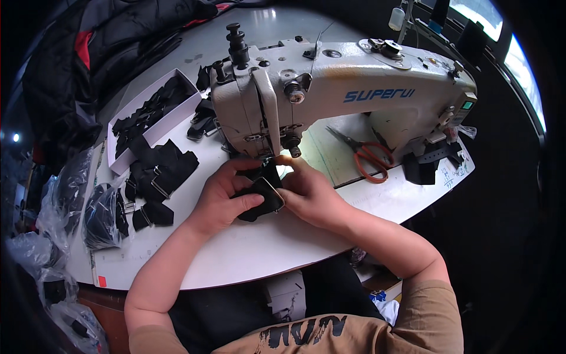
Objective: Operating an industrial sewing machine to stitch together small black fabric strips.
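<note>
Holding a folded black strap (269, 202) between 2 hands, just on the near side of the needle area of a white sewing machine (330, 76). Pinching from the left with the left hand (221, 197), thumb laid over the near fold, fingers curled behind; closing in from the right with the right hand (309, 194), thumb at the edge of a thin metal buckle (275, 191), index finger reaching up close under the machine. Cannot tell the firmness of either grip, nor make out the needle tip behind the fingers. Hinging, by judgement, on 1 relation: far part of the strap pointing away from the body toward the needle, near fold angled off to the lower left, buckle slanting across between these 2 parts. Judging the right index finger nearest to the needle area, with the left thumb farther back on the near fold. Farther out, to the right under the machine arm, seeing orange-handled scissors (371, 162); to the left, on the white tabletop (236, 253), loose black straps (165, 168) with metal buckles, a white box (159, 133) of similar pieces, then clear plastic bags (53, 203) at the edge.
</note>
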`<act>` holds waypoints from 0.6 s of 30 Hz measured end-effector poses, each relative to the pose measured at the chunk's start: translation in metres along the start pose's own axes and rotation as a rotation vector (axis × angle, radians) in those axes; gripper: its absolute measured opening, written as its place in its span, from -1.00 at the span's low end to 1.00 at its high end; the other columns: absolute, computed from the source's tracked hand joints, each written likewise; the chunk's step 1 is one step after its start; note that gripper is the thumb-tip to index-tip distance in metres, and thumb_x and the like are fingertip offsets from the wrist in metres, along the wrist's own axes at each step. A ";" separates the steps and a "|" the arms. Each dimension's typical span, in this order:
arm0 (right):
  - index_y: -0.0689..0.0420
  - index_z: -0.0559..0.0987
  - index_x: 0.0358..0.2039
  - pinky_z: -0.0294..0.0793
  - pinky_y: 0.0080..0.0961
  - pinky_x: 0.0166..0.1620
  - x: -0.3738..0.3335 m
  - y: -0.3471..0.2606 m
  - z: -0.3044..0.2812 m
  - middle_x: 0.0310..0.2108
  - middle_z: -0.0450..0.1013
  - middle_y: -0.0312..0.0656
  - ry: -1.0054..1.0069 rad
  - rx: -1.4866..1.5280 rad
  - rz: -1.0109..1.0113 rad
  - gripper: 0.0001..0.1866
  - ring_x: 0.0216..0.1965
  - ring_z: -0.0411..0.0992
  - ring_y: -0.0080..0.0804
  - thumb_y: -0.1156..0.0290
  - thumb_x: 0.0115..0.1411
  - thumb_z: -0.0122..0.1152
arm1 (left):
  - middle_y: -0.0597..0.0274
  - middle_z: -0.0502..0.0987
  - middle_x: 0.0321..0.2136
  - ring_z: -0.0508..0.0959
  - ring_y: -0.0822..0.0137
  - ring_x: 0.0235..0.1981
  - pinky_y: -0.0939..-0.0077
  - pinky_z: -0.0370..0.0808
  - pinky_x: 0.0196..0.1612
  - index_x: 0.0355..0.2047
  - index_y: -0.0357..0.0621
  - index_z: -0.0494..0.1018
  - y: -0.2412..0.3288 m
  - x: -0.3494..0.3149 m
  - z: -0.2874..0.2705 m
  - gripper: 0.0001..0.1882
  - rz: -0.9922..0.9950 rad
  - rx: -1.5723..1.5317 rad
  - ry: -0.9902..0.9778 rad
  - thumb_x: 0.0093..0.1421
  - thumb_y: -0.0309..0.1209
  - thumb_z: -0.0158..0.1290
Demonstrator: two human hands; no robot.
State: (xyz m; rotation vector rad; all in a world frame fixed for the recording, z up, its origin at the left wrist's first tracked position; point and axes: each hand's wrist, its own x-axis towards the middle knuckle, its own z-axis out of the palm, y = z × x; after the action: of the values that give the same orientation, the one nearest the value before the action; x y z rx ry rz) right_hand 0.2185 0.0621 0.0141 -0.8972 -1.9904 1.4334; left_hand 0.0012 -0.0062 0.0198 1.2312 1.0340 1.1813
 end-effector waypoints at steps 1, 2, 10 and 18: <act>0.24 0.20 0.32 0.45 -0.58 -0.28 0.000 0.000 0.000 -0.41 0.50 -0.21 -0.034 0.035 -0.020 -0.41 -0.39 0.46 -0.59 0.58 0.32 0.15 | 0.18 0.64 -0.22 0.62 0.43 -0.15 0.55 0.55 -0.08 0.22 -0.18 0.29 -0.002 0.000 -0.002 -0.40 -0.002 0.014 -0.028 0.19 -0.61 0.24; 0.24 0.19 0.33 0.45 -0.59 -0.28 0.000 0.001 -0.001 -0.41 0.49 -0.22 -0.070 0.070 -0.039 -0.40 -0.38 0.45 -0.59 0.59 0.32 0.15 | 0.16 0.64 -0.20 0.62 0.42 -0.14 0.54 0.55 -0.06 0.22 -0.18 0.30 -0.004 0.001 -0.003 -0.40 -0.004 0.027 -0.055 0.19 -0.63 0.23; 0.31 0.35 0.19 0.46 -0.46 -0.30 0.001 0.006 0.003 -0.48 0.48 -0.19 -0.043 0.112 -0.065 -0.51 -0.43 0.47 -0.48 0.54 0.26 0.18 | 0.26 0.62 -0.27 0.62 0.34 -0.19 0.48 0.56 -0.11 -0.07 -0.12 0.58 -0.010 0.000 0.006 -0.63 0.446 0.579 0.019 0.10 -0.68 0.26; 0.28 0.47 -0.07 0.50 -0.56 -0.16 0.004 0.009 -0.001 -0.28 0.49 -0.27 -0.168 0.065 -0.031 -0.84 -0.27 0.45 -0.62 0.60 0.35 0.10 | 0.21 0.55 -0.26 0.55 0.14 -0.28 0.25 0.50 -0.21 -0.10 -0.06 0.61 0.007 0.005 0.004 -0.52 0.970 1.074 -0.049 -0.10 -0.61 0.36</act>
State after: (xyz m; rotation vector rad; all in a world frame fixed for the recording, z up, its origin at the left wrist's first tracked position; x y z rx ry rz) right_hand 0.2184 0.0674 0.0054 -0.7362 -2.0556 1.5929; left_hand 0.0056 -0.0018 0.0275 2.8059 1.0733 1.2666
